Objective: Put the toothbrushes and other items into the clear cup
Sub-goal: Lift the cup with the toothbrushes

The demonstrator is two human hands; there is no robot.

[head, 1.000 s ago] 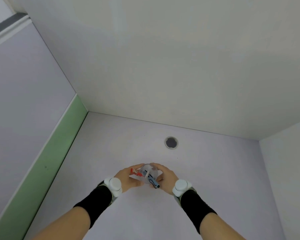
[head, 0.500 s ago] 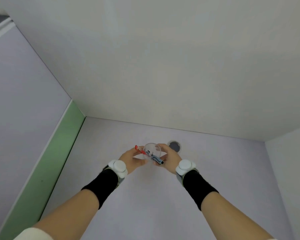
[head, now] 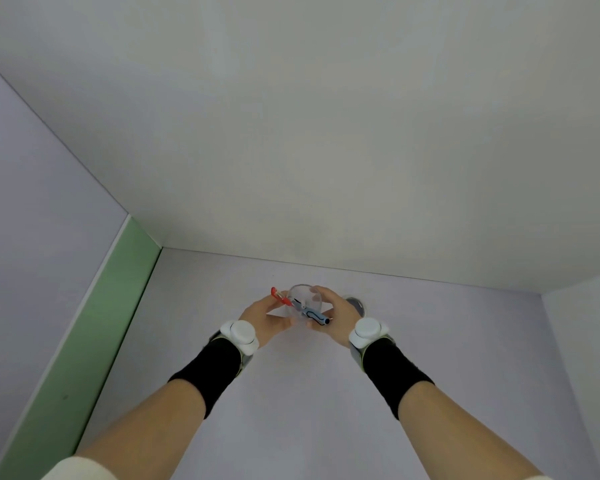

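A clear cup (head: 305,296) is held between both hands above the pale table, near its far edge. My left hand (head: 262,315) grips its left side and my right hand (head: 338,315) wraps its right side. A red-tipped item (head: 278,295) sticks out of the cup to the left, over my left fingers. A blue and grey item (head: 315,315) pokes out toward me on the right. The cup's base is hidden by my fingers.
A round grey grommet (head: 357,303) in the table shows just behind my right hand. A white wall rises behind the table (head: 291,393). A green strip (head: 94,323) borders the table's left side, and a pale panel (head: 582,341) closes the right.
Both hands have carried the cup away from me toward the back wall, up to the grommet. The grip on the cup looks the same.
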